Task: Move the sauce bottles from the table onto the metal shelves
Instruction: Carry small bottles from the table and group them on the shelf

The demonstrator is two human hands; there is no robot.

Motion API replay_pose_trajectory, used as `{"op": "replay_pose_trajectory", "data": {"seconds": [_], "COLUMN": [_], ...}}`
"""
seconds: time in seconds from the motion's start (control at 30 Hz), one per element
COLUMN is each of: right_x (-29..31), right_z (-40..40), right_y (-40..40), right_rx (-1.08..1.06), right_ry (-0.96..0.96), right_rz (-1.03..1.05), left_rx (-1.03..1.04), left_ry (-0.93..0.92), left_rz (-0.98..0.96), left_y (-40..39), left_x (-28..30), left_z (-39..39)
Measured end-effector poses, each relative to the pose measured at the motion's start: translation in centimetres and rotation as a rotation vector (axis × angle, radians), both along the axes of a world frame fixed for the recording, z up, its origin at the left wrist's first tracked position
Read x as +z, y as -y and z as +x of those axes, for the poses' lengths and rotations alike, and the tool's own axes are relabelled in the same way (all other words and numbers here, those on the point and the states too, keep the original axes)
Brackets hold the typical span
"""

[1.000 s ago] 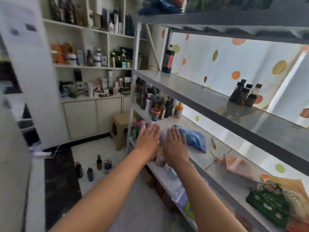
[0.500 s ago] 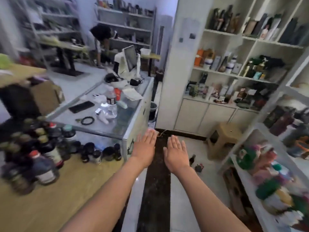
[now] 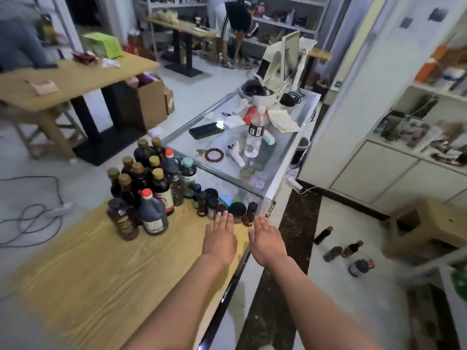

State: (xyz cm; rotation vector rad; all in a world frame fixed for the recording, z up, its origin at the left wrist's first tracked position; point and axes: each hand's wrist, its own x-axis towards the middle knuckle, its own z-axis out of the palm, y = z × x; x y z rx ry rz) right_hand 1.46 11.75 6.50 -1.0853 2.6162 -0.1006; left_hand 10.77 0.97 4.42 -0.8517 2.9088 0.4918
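My left hand and right hand hover flat, fingers straight, holding nothing; the bottles stand packed on the table at 11 o'clock. Reaching into that cluster risks toppling neighbours. Small jars line the table's edge at 12 o'clock; open tabletop lies at 8 o'clock.

You've got dark brown sauce bottles with tan caps, two red-capped, one teal-capped, on a yellow wood-grain table, a green box behind, and a black-labelled clear water bottle.
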Motion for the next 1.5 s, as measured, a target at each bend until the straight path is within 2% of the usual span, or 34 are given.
{"op": "replay_pose_trajectory", "data": {"seconds": [0.17, 0.4, 0.63, 0.73, 0.93, 1.07, 1.33, 1.5], "right_x": [-3.9, -7.2, -11.5, -12.6, -12.9, -12.4, -11.5, -9.0], "right_z": [-3.5, -9.1, -14.4, -15.7, -16.1, -15.6, -14.2, -12.1], "right_y": [-0.8, 3.1, 5.5, 6.2, 7.7, 7.9, 5.7, 3.3], "right_rx": [-0.175, -0.293, -0.373, -0.372, -0.363, -0.394, -0.397, -0.465], "right_ry": [0.168, 0.376, 0.576, 0.642, 0.550, 0.501, 0.587, 0.625], "right_rz": [0.012, -0.138, -0.193, -0.190, -0.189, -0.217, -0.241, -0.318], "left_rx": [0.069, 0.259, 0.461, 0.469, 0.350, 0.316, 0.365, 0.363], "left_ry": [0.005, 0.012, 0.003, 0.062, 0.224, 0.236, 0.084, -0.170], "left_rz": [0.088, 0.150, 0.065, 0.037, -0.045, -0.041, 0.132, 0.400], "left_y": [0.9, 3.2, 5.5, 6.2, 7.7, 7.9, 6.6, 5.5], "left_x": [-2.5, -4.9, -6.6, -7.2, -7.2, -7.2, -7.0, -6.3], "left_z": [-1.0, -6.3, -12.6, -13.5, -13.4, -13.2, -10.1, -7.6]}}
